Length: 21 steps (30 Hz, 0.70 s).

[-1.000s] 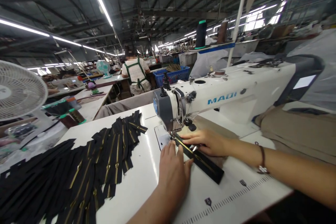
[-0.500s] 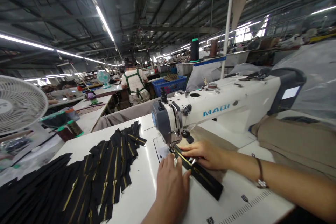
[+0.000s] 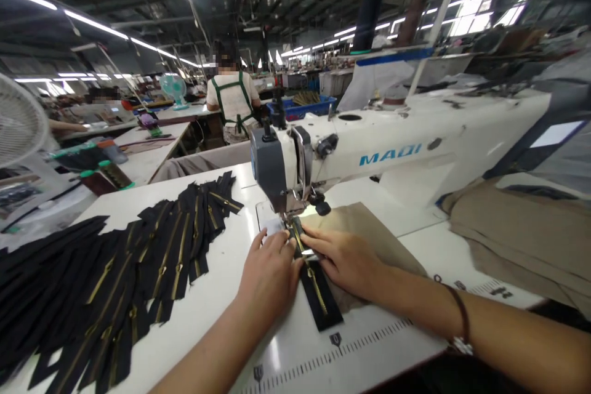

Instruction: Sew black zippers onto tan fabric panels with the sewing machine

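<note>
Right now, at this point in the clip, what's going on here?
A person sits or stands at a sewing machine, both bare hands on the work. The left hand and right hand lie on either side of a black zipper with gold teeth, its far end by the presser foot. Tan fabric lies flat beneath the right hand. More black zippers are spread on the left, and a tan fabric stack is at the right.

At lower centre, matt black cloth zipper tape (image 3: 326, 298) bears shiny gold-coloured metal teeth (image 3: 317, 289); matt beige cloth panel (image 3: 369, 231), smooth, glossy white tabletop (image 3: 228, 265).
</note>
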### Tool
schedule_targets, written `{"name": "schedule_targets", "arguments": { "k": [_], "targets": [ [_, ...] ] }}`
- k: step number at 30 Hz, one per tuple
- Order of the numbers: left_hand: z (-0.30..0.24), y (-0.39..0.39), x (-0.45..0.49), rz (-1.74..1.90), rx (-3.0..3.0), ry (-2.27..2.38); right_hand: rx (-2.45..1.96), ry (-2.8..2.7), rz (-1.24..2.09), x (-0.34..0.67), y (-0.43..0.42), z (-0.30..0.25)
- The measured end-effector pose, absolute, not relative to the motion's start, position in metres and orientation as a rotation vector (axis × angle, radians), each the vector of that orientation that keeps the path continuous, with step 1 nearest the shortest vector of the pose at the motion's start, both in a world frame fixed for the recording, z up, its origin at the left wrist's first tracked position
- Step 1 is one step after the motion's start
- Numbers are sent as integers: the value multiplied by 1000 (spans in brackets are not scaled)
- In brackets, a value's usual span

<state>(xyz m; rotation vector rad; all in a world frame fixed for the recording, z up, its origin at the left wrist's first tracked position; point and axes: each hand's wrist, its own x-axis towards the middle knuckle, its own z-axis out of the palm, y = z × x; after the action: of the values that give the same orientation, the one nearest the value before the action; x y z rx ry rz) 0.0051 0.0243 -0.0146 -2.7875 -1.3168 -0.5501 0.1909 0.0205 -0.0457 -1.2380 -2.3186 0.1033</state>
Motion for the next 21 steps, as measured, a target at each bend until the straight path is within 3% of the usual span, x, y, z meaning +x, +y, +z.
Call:
{"name": "schedule_targets", "arguments": {
  "k": [12,21],
  "targets": [
    [-17,8,1,-589,-2819,-1259,-1060,-2352,236,205,6,-44],
    [-19,-33,-8,-530,-2928,-1090,-784,-2492,-356,204,-32,-44]
  ]
}}
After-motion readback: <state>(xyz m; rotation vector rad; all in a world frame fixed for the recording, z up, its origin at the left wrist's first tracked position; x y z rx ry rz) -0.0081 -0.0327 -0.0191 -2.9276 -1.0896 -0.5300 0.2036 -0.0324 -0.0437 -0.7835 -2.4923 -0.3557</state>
